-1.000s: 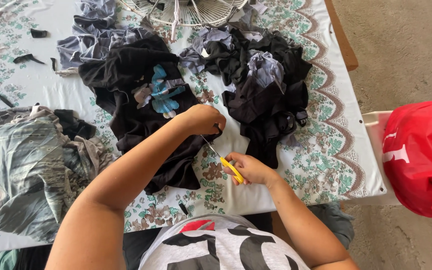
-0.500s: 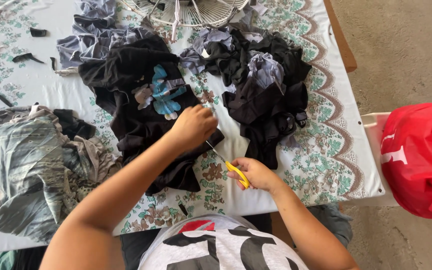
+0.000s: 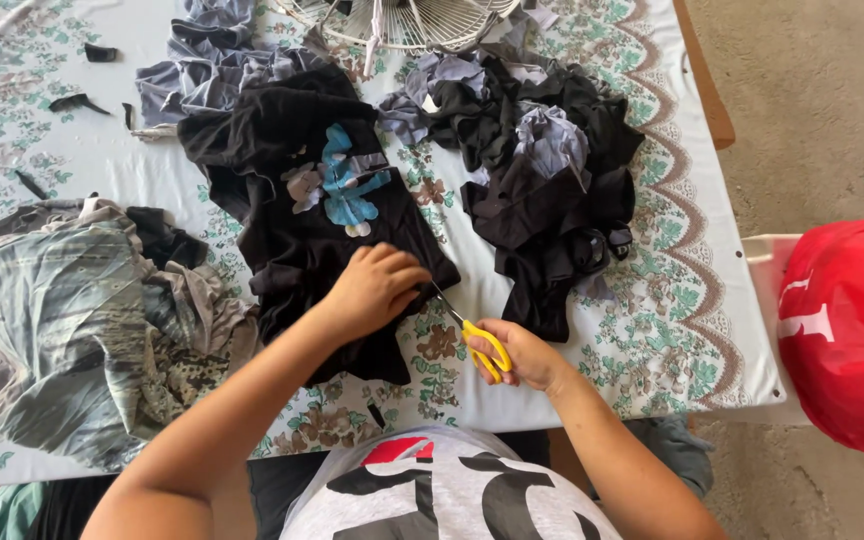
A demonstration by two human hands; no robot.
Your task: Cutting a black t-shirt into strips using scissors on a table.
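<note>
The black garment (image 3: 322,220) lies spread on the counter (image 3: 652,300), just in front of the person, with a blue and grey print patch near its middle. The left hand (image 3: 374,290) rests on the garment's right edge, fingers curled and pressed together, pinching the cloth. Against the earlier frames, this hand has slid down and back toward the body along that edge, from beside the print to lower on the hem.

The right hand (image 3: 517,352) grips the yellow-handled scissors (image 3: 472,335), fingers closed through the loops; the blades point up and left to the cloth just by the left hand's fingertips. This hand has barely shifted, and whether the blades are parted cannot be told.

Right of the garment sits a heap of black and grey-blue cloth (image 3: 542,180), well apart from the hands and unchanged. Left of it lies a crumpled grey-green patterned pile (image 3: 72,320). At the counter's far edge stands a white fan grille (image 3: 402,20), with more grey-blue pieces (image 3: 212,70) beside it. A red bag (image 3: 847,330) hangs off the right side.
</note>
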